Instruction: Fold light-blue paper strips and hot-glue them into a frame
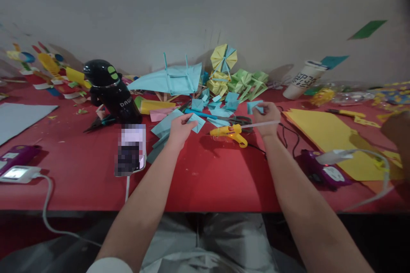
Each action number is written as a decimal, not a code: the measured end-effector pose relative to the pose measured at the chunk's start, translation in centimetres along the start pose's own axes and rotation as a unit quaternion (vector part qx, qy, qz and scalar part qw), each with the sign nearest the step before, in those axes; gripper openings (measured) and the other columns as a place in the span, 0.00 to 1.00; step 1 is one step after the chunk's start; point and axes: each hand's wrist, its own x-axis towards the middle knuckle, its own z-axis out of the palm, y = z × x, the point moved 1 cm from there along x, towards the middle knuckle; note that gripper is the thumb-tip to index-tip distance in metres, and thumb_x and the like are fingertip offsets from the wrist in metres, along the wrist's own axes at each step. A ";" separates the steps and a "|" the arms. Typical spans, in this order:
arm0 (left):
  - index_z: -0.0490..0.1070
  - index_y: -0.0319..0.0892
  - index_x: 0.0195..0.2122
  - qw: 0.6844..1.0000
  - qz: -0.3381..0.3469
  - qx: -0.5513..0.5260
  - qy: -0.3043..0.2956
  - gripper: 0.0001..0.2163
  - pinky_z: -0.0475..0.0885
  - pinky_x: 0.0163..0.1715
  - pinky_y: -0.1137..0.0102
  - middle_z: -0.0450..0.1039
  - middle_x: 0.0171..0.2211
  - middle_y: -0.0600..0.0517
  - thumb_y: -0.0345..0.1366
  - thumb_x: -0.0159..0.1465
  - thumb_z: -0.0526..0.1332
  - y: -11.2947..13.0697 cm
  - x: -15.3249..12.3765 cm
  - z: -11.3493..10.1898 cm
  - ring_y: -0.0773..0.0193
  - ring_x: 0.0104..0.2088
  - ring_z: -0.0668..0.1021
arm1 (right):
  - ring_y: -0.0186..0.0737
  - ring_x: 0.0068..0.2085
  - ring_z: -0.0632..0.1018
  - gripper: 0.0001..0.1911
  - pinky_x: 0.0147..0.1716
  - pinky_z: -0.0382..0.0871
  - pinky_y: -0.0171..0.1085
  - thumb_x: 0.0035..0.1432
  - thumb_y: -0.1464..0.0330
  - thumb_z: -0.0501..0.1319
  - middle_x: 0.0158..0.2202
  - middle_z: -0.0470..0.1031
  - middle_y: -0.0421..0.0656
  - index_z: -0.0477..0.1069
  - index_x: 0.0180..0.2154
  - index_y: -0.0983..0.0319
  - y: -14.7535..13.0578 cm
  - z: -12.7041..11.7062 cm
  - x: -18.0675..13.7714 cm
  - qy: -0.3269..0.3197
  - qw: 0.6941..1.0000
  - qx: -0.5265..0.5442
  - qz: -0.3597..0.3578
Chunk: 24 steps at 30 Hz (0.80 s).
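Both hands are above the middle of the red counter (218, 187), nearer its back edge than its front edge. The left hand (182, 130) pinches a light blue paper square (199, 123) between thumb and fingers, its forearm reaching in over the front edge. The right hand (269, 116) pinches a blue paper piece (253, 106) by its right end, well apart from the left hand and to its right. Between the two, a yellow glue gun (227, 133) lies on the counter, its nozzle toward the left edge and a clear glue stick (262, 124) running out of its rear toward the right wrist. Toward the back edge are loose blue paper scraps (232, 101), a pale blue folded model (179, 79) and some green folded paper (248, 82). Left of these stands a black bottle (112, 94), with a phone (131, 149) nearer the front edge. Toward the right edge lie yellow paper sheets (333, 140), a purple power strip (326, 172) just beside them; a white cup (303, 81) leans near the back edge.
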 end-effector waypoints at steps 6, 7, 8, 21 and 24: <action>0.79 0.37 0.40 1.000 0.028 -0.005 0.008 0.17 0.74 0.45 0.65 0.80 0.37 0.47 0.29 0.47 0.70 0.1 -0.1 0.4 0.59 0.40 0.79 | 0.41 0.36 0.78 0.20 0.40 0.78 0.46 0.40 0.66 0.69 0.33 0.73 0.39 0.67 0.38 0.57 -2.6 0.4 -1.1 -0.094 0.929 0.302 0.193; 0.78 0.37 0.39 0.999 0.033 -0.005 0.006 0.16 0.74 0.44 0.65 0.80 0.36 0.47 0.29 0.47 0.70 0.1 -0.1 0.5 0.60 0.39 0.80 | 0.40 0.36 0.78 0.19 0.40 0.78 0.45 0.40 0.65 0.70 0.33 0.73 0.39 0.68 0.37 0.57 -3.3 0.6 -1.3 -0.139 0.913 0.320 0.212; 0.78 0.37 0.38 0.999 0.037 -0.004 0.003 0.15 0.74 0.43 0.66 0.80 0.35 0.47 0.29 0.47 0.69 0.0 0.0 0.5 0.60 0.38 0.80 | 0.39 0.35 0.78 0.19 0.39 0.78 0.44 0.39 0.65 0.71 0.32 0.74 0.38 0.69 0.35 0.57 -3.9 0.8 -1.5 -0.169 0.899 0.331 0.231; 0.71 0.38 0.34 0.999 0.050 -0.016 0.007 0.10 0.73 0.40 0.67 0.78 0.32 0.49 0.27 0.50 0.66 0.4 1.6 3.5 0.64 0.33 0.79 | 0.34 0.25 0.74 0.20 0.28 0.73 0.37 0.35 0.64 0.75 0.24 0.71 0.36 0.68 0.28 0.59 -6.5 1.8 -2.5 -0.353 0.813 0.350 0.302; 0.70 0.39 0.33 0.998 0.054 -0.020 0.013 0.09 0.72 0.38 0.68 0.76 0.29 0.52 0.27 0.50 0.66 0.3 2.4 4.3 0.66 0.30 0.77 | 0.34 0.27 0.75 0.19 0.31 0.73 0.37 0.35 0.64 0.75 0.25 0.72 0.36 0.68 0.28 0.60 -6.5 2.5 -2.2 -0.360 0.813 0.353 0.290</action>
